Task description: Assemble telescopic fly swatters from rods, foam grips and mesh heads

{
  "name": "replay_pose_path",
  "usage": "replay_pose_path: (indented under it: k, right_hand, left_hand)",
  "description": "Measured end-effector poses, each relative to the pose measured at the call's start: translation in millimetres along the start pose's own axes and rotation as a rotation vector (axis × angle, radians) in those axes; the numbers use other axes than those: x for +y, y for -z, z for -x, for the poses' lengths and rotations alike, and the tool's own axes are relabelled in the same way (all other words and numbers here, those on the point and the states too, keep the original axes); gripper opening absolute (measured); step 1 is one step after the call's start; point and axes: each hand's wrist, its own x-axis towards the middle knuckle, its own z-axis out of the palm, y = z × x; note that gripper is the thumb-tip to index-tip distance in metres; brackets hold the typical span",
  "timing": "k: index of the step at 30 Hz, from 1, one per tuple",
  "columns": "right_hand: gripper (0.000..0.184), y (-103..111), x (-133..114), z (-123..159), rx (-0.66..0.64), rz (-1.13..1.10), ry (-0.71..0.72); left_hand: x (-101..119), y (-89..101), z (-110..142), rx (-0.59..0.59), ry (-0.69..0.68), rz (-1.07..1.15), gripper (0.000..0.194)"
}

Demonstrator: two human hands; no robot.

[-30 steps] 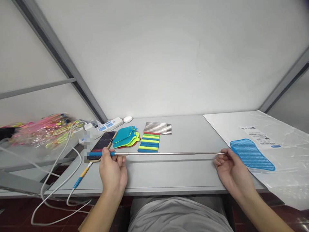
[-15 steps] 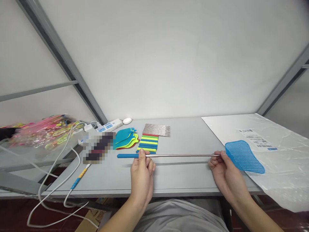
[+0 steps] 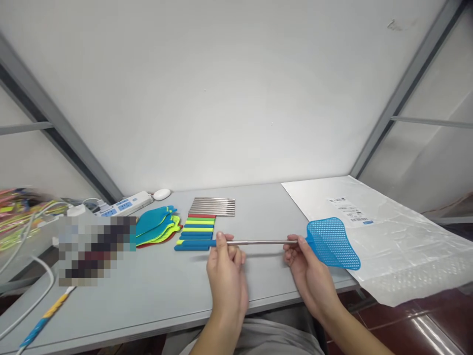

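Observation:
I hold a fly swatter level over the grey table [image 3: 148,296]. Its thin metal rod [image 3: 258,242] runs from a blue foam grip [image 3: 201,242] on the left to a blue mesh head [image 3: 330,242] on the right. My left hand [image 3: 226,268] is closed round the rod just right of the grip. My right hand [image 3: 305,264] pinches the rod's other end, right beside the mesh head. The rod between my hands looks short, telescoped in.
Behind the rod lie a row of coloured foam grips [image 3: 197,229], a row of metal rods [image 3: 214,206] and a stack of blue, yellow and red mesh heads [image 3: 157,227]. A power strip [image 3: 123,203], cables and a plastic sheet with a label [image 3: 388,236] flank them.
The rod has shortened: my hands moved closer together, the right hand and mesh head sliding left toward the grip. The view also turned to the right.

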Motion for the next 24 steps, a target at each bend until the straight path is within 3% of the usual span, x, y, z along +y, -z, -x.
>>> replay_pose_path:
  k: [4,9,16,19,24]
  right_hand:
    - [0.031,1.1,-2.0,1.2,-0.058,-0.013,-0.043]
    - [0.024,1.1,-6.6,-5.0,0.115,-0.070,0.018]
    - [0.022,-1.8,-4.8,-1.1,0.109,-0.008,0.080]
    - [0.016,-1.2,-6.3,1.8,0.060,0.003,0.081]
    - [0.030,-1.9,-9.1,5.6,-0.029,0.039,0.064]
  left_hand:
    - [12.5,19.7,-1.0,-0.014,-0.003,0.035,0.034]
    - [37.7,56.6,-15.6,-0.026,0.031,0.032,0.030]
    - [68.7,93.5,-40.4,0.014,-0.013,0.089,0.020]
    - [74.6,101.9,-42.8,0.050,-0.133,-0.075,0.025]
    - [80.5,120.6,-49.7,0.102,-0.306,-0.623,0.038]
